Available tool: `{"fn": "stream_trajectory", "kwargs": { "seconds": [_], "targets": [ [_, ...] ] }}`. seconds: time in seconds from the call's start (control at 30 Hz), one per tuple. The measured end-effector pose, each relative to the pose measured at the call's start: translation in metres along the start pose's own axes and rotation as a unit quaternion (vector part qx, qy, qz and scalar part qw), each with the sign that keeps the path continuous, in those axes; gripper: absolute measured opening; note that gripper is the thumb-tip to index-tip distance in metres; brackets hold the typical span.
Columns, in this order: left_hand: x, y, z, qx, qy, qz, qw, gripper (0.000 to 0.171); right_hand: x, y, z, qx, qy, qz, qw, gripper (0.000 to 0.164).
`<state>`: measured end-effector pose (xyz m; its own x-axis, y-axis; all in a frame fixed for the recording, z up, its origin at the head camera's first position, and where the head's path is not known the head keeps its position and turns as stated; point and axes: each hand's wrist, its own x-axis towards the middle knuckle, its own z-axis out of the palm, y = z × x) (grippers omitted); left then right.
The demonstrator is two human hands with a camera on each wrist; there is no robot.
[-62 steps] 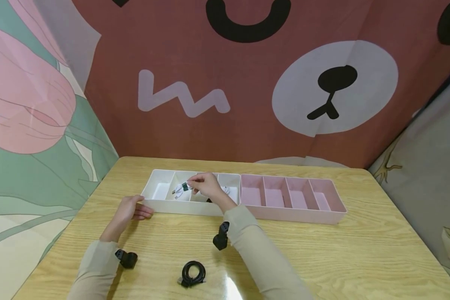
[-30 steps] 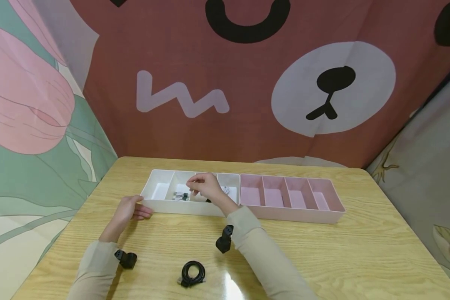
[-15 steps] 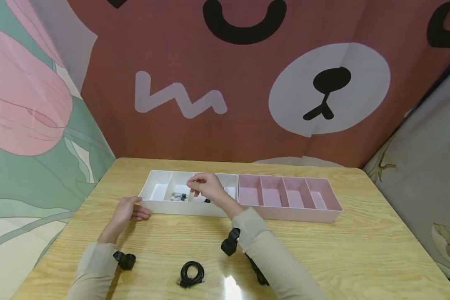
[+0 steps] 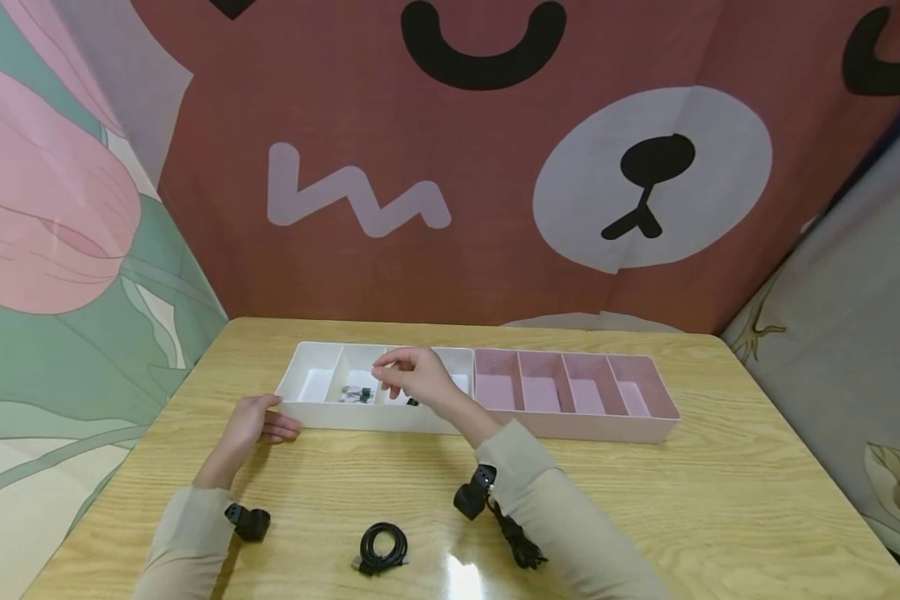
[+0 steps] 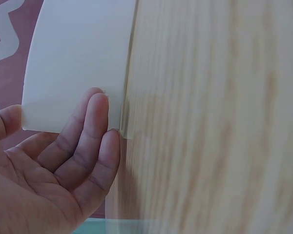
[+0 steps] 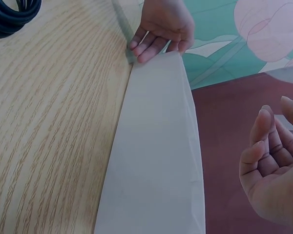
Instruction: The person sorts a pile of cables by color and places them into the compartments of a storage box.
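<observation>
A white divided box (image 4: pixel 367 417) sits at the back of the table. At its left end, my left hand (image 4: pixel 253 422) holds the front corner; the left wrist view shows the thumb (image 5: pixel 9 119) at the rim and fingers (image 5: pixel 95 126) against the front wall. Inside the second compartment lies a bundled white cable (image 4: pixel 357 395) with a dark green tie. Above the third compartment hovers my right hand (image 4: pixel 418 375), fingers loosely curled around nothing, thumb and index apart in the right wrist view. Something black (image 4: pixel 412 402) shows beneath it, mostly hidden.
A pink divided box (image 4: pixel 577 425) adjoins the white one on the right. Nearer me lie a coiled black cable (image 4: pixel 382 550) and a bundled black cable (image 4: pixel 521 546), partly under the right sleeve (image 4: pixel 562 517). Small black cameras (image 4: pixel 249 523) sit on both wrists.
My right hand let go of the white cable, which dropped into the second compartment. The right forearm shifted rightward, uncovering the bundled black cable. The left hand stayed at the corner.
</observation>
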<state>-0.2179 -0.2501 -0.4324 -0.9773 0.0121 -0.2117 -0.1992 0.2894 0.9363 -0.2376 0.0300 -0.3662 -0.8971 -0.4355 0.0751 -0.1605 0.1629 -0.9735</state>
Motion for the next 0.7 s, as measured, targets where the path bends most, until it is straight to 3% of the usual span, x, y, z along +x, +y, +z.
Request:
{"fn": "stream_trajectory", "kwargs": {
  "seconds": [0.37,0.7],
  "targets": [
    [-0.001,0.001,0.000,0.008,0.004,-0.001,1.0000,0.045,-0.012,-0.008,-0.004,-0.006,-0.015,-0.028,0.999,0.026],
    [-0.002,0.001,-0.001,0.004,-0.001,-0.001,1.0000,0.045,-0.027,-0.017,-0.005,0.001,-0.030,-0.028,0.999,0.026]
  ]
}}
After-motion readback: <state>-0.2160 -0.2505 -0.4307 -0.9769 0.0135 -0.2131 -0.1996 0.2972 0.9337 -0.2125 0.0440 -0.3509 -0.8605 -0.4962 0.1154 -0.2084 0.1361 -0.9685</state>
